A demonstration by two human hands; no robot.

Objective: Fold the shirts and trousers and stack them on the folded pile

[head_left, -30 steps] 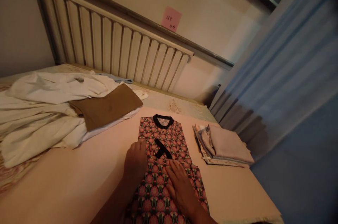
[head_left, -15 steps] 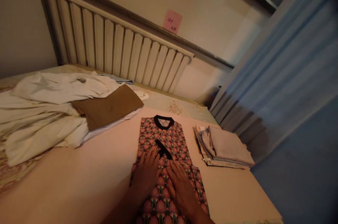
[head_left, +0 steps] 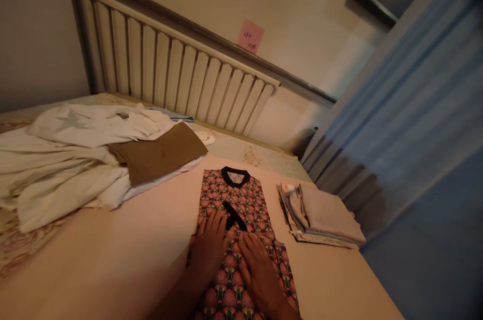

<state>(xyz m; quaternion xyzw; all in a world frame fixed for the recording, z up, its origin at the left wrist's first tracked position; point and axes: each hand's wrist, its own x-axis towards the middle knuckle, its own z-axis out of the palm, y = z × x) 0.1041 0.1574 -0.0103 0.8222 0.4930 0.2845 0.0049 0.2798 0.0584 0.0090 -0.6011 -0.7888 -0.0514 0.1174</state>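
Note:
A flower-patterned shirt [head_left: 237, 199] with a black round collar lies flat on the pink-covered surface, its sides folded in. My left hand [head_left: 210, 242] rests palm down on its left part, fingers stretched, beside a black strip of trim [head_left: 234, 216]. On the right part lies my right hand [head_left: 258, 267], also flat, with its fingers extended. Neither hand grips the cloth. The bottom of the shirt runs past the lower edge of the view, between my forearms.
To the right is a stack of folded clothes [head_left: 328, 212]. White garments [head_left: 75, 159] lie heaped at the left under a folded brown cloth [head_left: 160, 154]. Behind stands a radiator [head_left: 169, 61], and a blue curtain [head_left: 407, 108] hangs along the right.
The camera view has shifted slightly, so the surroundings sit a little further right and lower. Both my hands stay flat on the shirt, nearly unmoved.

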